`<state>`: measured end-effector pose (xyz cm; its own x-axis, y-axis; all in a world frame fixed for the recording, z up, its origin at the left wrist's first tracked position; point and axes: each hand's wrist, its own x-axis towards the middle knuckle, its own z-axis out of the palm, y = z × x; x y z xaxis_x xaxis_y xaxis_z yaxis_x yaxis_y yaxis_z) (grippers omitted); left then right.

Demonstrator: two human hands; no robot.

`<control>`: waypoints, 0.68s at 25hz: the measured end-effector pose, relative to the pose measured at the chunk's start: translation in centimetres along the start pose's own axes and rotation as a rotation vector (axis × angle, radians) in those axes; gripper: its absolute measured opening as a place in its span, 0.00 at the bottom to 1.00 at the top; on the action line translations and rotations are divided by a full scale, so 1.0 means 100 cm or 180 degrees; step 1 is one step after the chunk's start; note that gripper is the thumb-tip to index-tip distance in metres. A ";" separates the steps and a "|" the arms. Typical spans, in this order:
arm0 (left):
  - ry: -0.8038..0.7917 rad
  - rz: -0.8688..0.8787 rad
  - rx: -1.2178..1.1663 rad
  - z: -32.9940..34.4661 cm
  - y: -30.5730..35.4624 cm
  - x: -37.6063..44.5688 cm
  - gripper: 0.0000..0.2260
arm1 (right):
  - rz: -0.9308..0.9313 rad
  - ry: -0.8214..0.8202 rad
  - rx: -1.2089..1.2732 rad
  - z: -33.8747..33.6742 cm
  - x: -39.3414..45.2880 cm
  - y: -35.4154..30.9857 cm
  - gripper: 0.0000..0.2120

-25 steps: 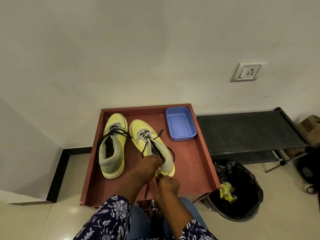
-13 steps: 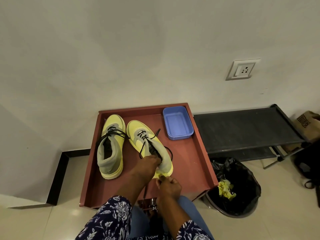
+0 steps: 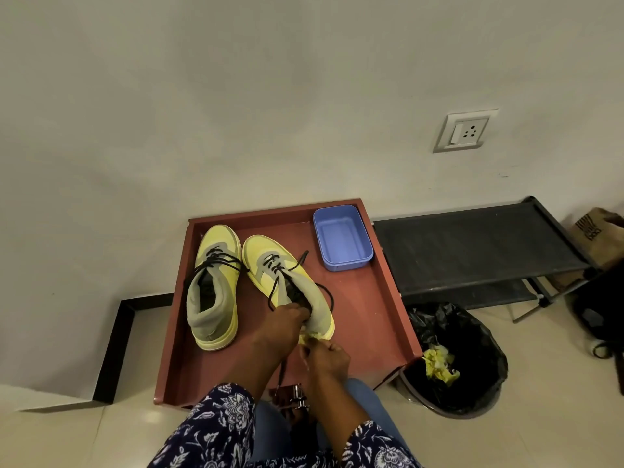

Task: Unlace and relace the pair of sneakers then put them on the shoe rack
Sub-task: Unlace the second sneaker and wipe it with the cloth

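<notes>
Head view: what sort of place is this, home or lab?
Most likely a home entryway or room corner. A low black shoe rack stands against a plain wall with a wall socket, a bin lined with a black bag sits on the tiled floor, and yellow sneakers lie on a red tray-top table.

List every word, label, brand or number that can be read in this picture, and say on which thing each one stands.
Cardboard box at the right edge: dark printed marks, too blurred and turned to read.
Wall socket: no text, only a switch and pin holes.
Yellow sneakers, blue tub, red tray: no text or logo visible.
</notes>
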<state>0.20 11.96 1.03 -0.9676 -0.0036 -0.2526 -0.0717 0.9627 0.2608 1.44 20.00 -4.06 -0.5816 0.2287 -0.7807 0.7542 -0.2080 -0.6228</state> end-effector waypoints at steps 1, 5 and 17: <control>0.0038 0.0017 -0.0048 0.000 0.000 -0.001 0.12 | 0.0072 0.0028 0.0068 -0.006 0.004 0.000 0.09; 0.0074 0.0020 -0.0132 0.001 -0.001 -0.003 0.12 | -0.0066 0.0082 0.0089 -0.023 0.029 -0.017 0.09; 0.0178 -0.0082 -0.0337 0.008 -0.002 -0.004 0.17 | -0.1302 0.0084 -0.1510 -0.012 0.032 -0.023 0.15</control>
<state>0.82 11.99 0.33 -0.9768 -0.0459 -0.2090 -0.1190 0.9281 0.3527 -1.81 22.32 -5.03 -0.8486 0.2252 -0.4787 0.5290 0.3448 -0.7754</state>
